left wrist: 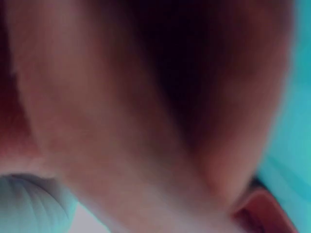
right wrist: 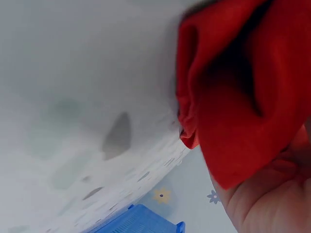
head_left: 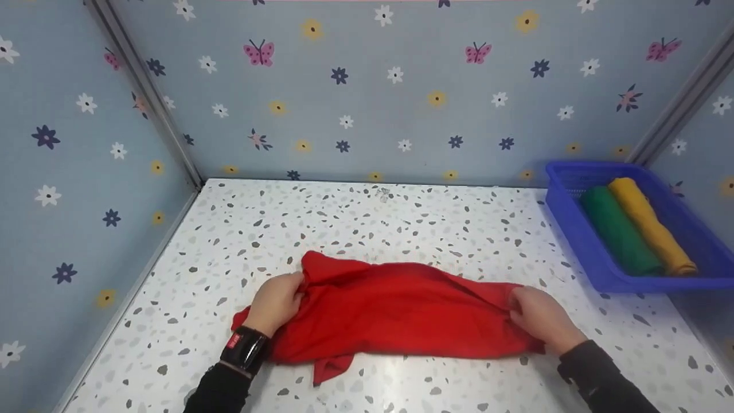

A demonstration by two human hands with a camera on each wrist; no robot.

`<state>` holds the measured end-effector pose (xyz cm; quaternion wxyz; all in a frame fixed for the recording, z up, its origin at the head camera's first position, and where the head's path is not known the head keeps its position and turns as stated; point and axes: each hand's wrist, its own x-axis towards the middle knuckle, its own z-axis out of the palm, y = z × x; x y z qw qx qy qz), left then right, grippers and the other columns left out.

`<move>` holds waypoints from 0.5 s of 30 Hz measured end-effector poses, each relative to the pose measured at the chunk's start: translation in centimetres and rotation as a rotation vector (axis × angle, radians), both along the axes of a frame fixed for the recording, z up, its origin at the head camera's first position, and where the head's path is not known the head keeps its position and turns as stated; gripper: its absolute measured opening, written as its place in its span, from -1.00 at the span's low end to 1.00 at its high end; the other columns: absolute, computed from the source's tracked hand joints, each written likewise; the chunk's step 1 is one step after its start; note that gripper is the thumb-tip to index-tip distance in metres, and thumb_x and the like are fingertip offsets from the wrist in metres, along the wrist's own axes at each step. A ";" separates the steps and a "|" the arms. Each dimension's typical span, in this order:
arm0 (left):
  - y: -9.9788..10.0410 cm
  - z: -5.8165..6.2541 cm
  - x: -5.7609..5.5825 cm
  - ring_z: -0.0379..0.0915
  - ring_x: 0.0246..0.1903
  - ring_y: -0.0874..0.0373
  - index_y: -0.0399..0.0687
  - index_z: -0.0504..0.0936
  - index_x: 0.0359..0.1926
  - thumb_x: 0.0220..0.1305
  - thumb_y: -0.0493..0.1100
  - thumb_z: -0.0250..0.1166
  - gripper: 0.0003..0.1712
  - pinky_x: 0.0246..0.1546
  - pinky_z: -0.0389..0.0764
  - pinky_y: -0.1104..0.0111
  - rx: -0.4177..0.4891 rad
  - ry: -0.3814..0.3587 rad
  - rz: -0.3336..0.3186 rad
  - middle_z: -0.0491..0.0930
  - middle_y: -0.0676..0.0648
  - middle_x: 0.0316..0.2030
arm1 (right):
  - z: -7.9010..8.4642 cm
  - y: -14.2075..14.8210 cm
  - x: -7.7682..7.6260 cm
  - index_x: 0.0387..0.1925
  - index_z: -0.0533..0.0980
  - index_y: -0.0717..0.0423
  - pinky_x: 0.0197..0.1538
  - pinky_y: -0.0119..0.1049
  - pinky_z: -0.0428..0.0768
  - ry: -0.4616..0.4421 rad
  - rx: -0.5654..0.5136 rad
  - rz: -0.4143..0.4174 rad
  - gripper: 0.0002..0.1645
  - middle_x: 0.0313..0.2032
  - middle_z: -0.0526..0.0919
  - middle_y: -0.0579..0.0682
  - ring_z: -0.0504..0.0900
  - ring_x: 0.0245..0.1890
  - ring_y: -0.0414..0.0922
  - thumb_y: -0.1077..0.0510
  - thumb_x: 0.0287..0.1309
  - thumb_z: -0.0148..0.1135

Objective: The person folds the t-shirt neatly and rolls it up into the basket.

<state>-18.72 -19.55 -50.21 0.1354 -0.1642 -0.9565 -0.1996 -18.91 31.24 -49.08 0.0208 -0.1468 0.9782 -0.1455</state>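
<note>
A red cloth [head_left: 401, 310] stretches sideways between both hands, low over the speckled table, with creases along its top and a small flap hanging out at the lower left. Its left end is pinched by my left hand [head_left: 278, 301], which wears a black band at the wrist. On the opposite end, my right hand [head_left: 539, 315] grips the fabric between thumb and curled fingers. Folded layers of the red cloth [right wrist: 233, 107] fall over the palm in the right wrist view. Blurred close-up fingers [left wrist: 107, 126] fill most of the left wrist view.
A blue plastic basket [head_left: 579, 252] stands at the right, holding a green cloth roll [head_left: 622, 232] and a yellow cloth roll [head_left: 654, 226]. Flower-patterned panels [head_left: 395, 109] enclose the white speckled table [head_left: 355, 218] at the back and sides.
</note>
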 end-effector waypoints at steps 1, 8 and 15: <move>0.1 0.0 0.2 0.45 -0.52 -0.03 -0.07 0.43 -0.48 -0.03 -0.47 0.34 -0.71 -0.42 0.51 0.11 -0.003 0.003 -0.004 0.45 -0.03 -0.59 | 0.0 0.1 0.3 -0.46 0.48 0.11 -0.30 -0.13 0.51 0.001 0.004 0.003 -0.81 -0.55 0.43 -0.08 0.43 -0.49 -0.08 0.38 -0.03 0.33; 0.5 0.2 1.2 0.42 -0.55 0.02 -0.06 0.43 -0.49 -0.04 -0.48 0.33 -0.71 -0.46 0.49 0.15 -0.012 0.005 -0.018 0.42 -0.01 -0.60 | 0.0 0.8 1.5 -0.52 0.45 0.08 -0.34 -0.14 0.49 0.045 0.008 0.045 -0.77 -0.57 0.40 -0.10 0.40 -0.51 -0.11 0.40 -0.10 0.33; 0.0 0.4 1.4 0.39 -0.52 0.07 -0.06 0.47 -0.47 0.03 -0.44 0.38 -0.73 -0.40 0.50 0.17 0.046 -0.056 -0.008 0.44 0.02 -0.58 | 0.2 1.2 1.6 -0.51 0.46 0.07 -0.35 -0.18 0.47 -0.017 -0.039 0.013 -0.76 -0.57 0.42 -0.11 0.41 -0.50 -0.13 0.30 -0.02 0.42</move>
